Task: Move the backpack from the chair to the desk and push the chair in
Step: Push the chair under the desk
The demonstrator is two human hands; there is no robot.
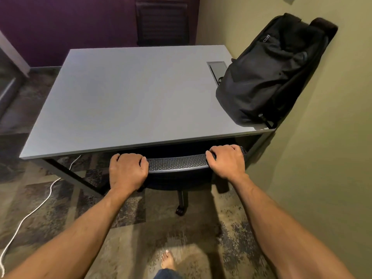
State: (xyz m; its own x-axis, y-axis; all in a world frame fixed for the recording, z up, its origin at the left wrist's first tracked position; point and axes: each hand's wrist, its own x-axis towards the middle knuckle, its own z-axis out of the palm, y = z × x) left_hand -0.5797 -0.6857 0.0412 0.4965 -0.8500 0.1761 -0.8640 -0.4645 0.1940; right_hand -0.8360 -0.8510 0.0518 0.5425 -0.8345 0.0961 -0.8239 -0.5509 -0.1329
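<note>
Hands gripped the chair (177,163) top: left hand (127,171) and right hand (227,161) each had a tight grip on it. Chair sat tucked under the table (124,101). Bag (269,73) stood on the table's right side.

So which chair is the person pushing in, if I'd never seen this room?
Start at the grey desk with the black backpack leaning on the wall. The chair sits at the desk's near edge, gripped by the left hand and right hand. Unlike the other chair across the desk, nobody touches that one.
</note>
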